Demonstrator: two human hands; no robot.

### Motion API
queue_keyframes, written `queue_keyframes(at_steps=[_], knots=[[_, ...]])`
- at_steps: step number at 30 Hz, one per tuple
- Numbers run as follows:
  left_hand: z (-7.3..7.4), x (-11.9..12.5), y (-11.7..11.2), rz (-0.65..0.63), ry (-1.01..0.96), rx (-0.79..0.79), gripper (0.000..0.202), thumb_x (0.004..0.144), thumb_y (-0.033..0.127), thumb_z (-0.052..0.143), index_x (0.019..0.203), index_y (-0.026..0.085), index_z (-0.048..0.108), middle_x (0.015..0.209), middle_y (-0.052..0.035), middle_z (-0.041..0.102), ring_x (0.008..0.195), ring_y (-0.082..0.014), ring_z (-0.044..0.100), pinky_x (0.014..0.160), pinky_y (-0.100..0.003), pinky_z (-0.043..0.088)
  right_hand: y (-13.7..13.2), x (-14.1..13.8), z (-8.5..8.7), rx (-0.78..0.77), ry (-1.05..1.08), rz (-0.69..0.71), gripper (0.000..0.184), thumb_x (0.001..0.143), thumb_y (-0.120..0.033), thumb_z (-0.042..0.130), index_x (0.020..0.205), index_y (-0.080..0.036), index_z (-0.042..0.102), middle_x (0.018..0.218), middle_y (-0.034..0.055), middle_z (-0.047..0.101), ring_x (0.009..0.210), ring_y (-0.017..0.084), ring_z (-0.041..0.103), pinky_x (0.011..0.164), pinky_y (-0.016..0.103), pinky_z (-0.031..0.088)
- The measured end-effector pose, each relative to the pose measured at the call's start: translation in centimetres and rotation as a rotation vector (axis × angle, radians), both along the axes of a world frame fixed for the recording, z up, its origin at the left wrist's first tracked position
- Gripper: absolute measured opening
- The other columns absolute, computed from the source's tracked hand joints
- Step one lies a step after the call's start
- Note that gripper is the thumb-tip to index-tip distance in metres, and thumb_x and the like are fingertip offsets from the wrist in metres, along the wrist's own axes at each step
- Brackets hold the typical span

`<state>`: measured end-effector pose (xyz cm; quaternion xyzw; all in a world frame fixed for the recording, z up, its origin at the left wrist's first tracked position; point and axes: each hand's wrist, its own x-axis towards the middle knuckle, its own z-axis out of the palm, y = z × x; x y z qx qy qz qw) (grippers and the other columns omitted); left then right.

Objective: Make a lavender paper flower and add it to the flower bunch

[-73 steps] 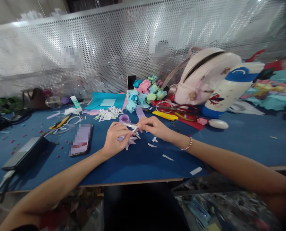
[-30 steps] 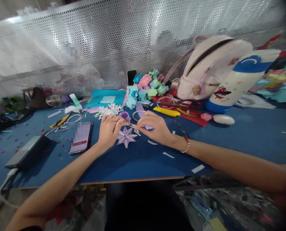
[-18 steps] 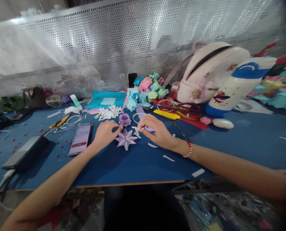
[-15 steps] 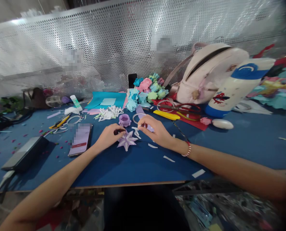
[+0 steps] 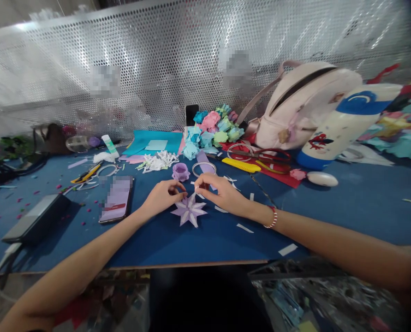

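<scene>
— Quick one: where's the lilac folded-paper star (image 5: 189,210)?
— I've got it flat on the blue tabletop (image 5: 198,240), towards the front edge, between both hands. A black smartphone (image 5: 117,199) lies well to its left.
— And the left hand (image 5: 162,197)?
— Thumb and forefinger are pinched on the star's upper-left point, the other fingers curled.
— The right hand (image 5: 219,193)?
— Fingertips nipped together on a small white paper scrap (image 5: 196,189), just above the star's top. Whether the scrap touches the star, I can't tell. There's a beaded bracelet (image 5: 271,217) on that wrist.
— Around them?
— A small purple paper cup (image 5: 181,171) and a clear tape ring (image 5: 204,168) sit just behind the hands. White paper slips (image 5: 241,228) are scattered right of the star. Further back are a heap of pastel paper flowers (image 5: 210,129), a pale pink backpack (image 5: 295,106), and a white bottle with a blue cap (image 5: 343,124), tilted, beside the backpack.
</scene>
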<state>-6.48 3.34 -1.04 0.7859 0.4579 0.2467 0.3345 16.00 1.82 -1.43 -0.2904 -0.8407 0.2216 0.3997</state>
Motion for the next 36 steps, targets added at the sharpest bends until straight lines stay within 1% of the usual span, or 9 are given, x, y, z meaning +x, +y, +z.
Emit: queue_keyframes(at_steps=[3,6,10,13,16,22,27,32,36], knots=[[-0.1,-0.1,0.2,-0.035,0.012,0.017,0.013,0.077,0.025,0.066,0.084,0.016,0.072,0.076,-0.0036,0.072,0.067,-0.0141,0.061,0.063,-0.025,0.045,-0.1,0.0,0.1,-0.012,-0.023,0.003,0.016,0.099,-0.030,0.049,0.088,-0.020,0.055,0.083,0.0014,0.056,0.073,0.015,0.051,0.068,0.028,0.040],[0.0,-0.1,0.1,-0.042,-0.023,0.006,0.012,0.075,0.024,0.066,0.082,0.015,0.072,0.075,-0.0032,0.070,0.066,-0.0129,0.058,0.063,-0.025,0.044,-0.5,-0.1,0.3,0.007,-0.061,0.004,0.015,0.100,-0.029,0.046,0.091,-0.020,0.053,0.085,0.0019,0.055,0.075,0.016,0.050,0.069,0.029,0.039],[0.4,0.6,-0.6,-0.057,-0.213,-0.100,0.013,0.072,0.022,0.069,0.081,0.013,0.069,0.071,-0.0020,0.066,0.064,-0.0120,0.058,0.064,-0.024,0.044,-1.0,-0.4,0.6,0.096,-0.136,0.008,0.014,0.101,-0.027,0.044,0.092,-0.020,0.052,0.089,0.0044,0.058,0.081,0.018,0.050,0.073,0.031,0.039],[0.6,1.2,-1.3,-0.036,-0.312,-0.151,0.016,0.070,0.023,0.070,0.081,0.012,0.067,0.064,0.0012,0.060,0.059,-0.0099,0.053,0.059,-0.022,0.041,-1.3,-0.6,0.7,0.162,-0.174,0.021,0.013,0.102,-0.026,0.044,0.093,-0.020,0.051,0.088,0.0046,0.059,0.081,0.019,0.050,0.075,0.032,0.039],[0.7,1.6,-1.9,-0.020,-0.323,-0.156,0.013,0.068,0.021,0.070,0.076,0.012,0.066,0.061,0.0022,0.058,0.056,-0.0088,0.050,0.056,-0.022,0.039,-1.5,-0.8,0.7,0.195,-0.212,0.010,0.013,0.101,-0.026,0.044,0.093,-0.019,0.051,0.087,0.0049,0.059,0.081,0.020,0.050,0.074,0.032,0.039],[0.4,1.7,-1.9,0.000,-0.348,-0.199,0.012,0.067,0.021,0.068,0.074,0.011,0.068,0.064,-0.0008,0.063,0.058,-0.0097,0.054,0.058,-0.022,0.041,-1.6,-0.9,0.7,0.219,-0.292,0.011,0.014,0.101,-0.021,0.044,0.089,-0.019,0.051,0.085,0.0051,0.058,0.081,0.020,0.048,0.072,0.031,0.038],[0.3,1.7,-1.7,0.003,-0.387,-0.205,0.011,0.065,0.020,0.068,0.072,0.011,0.069,0.064,-0.0008,0.064,0.058,-0.0097,0.055,0.058,-0.021,0.041,-1.6,-0.9,0.6,0.226,-0.289,0.022,0.015,0.100,-0.019,0.044,0.088,-0.019,0.052,0.086,0.0051,0.058,0.082,0.019,0.048,0.074,0.031,0.039],[0.4,1.7,-1.8,0.005,-0.388,-0.186,0.010,0.066,0.019,0.066,0.071,0.011,0.069,0.064,-0.0011,0.065,0.058,-0.0096,0.055,0.058,-0.021,0.041,-1.6,-0.9,0.4,0.228,-0.297,0.025,0.016,0.100,-0.019,0.043,0.087,-0.019,0.052,0.085,0.0048,0.059,0.081,0.019,0.047,0.073,0.031,0.039],[0.4,1.7,-1.9,0.014,-0.397,-0.201,0.011,0.066,0.018,0.066,0.073,0.011,0.070,0.065,-0.0016,0.066,0.059,-0.0097,0.056,0.058,-0.020,0.041,-1.5,-1.0,0.4,0.255,-0.320,0.011,0.017,0.101,-0.020,0.043,0.087,-0.019,0.053,0.085,0.0054,0.059,0.082,0.020,0.048,0.073,0.032,0.040]])
